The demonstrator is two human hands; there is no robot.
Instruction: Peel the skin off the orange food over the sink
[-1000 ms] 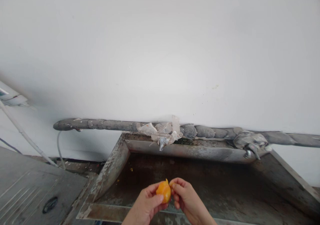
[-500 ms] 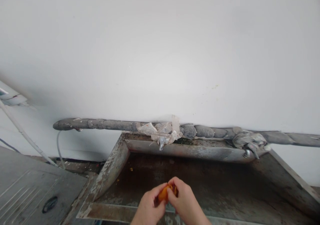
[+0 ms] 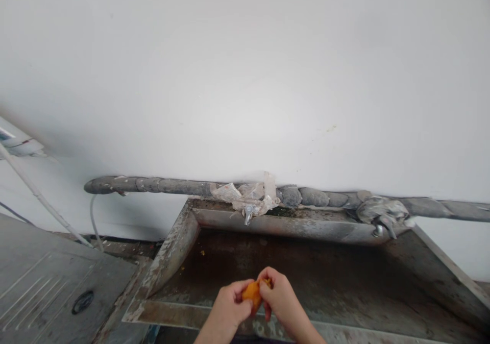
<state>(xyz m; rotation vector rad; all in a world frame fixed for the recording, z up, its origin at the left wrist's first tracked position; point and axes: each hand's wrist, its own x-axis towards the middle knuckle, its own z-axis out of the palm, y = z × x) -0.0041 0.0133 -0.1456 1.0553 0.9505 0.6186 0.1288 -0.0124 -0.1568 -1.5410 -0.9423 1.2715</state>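
Note:
A small orange fruit (image 3: 252, 294) is held between both my hands over the near edge of a grimy metal sink (image 3: 172, 254). My left hand (image 3: 226, 311) grips it from the left and below. My right hand (image 3: 279, 298) closes on its top right, fingers curled over it so that most of the fruit is hidden. The fruit's far side cannot be seen.
A tap wrapped in clear plastic (image 3: 248, 203) sticks out over the sink's back rim, and a second wrapped tap (image 3: 381, 216) sits at the right. A lagged grey pipe (image 3: 153, 185) runs along the white wall. A ribbed metal surface (image 3: 49, 283) lies to the left.
My right hand closed over the fruit, which was mostly exposed a second ago. Both hands stay together above the sink's front edge; the view shifted slightly downward.

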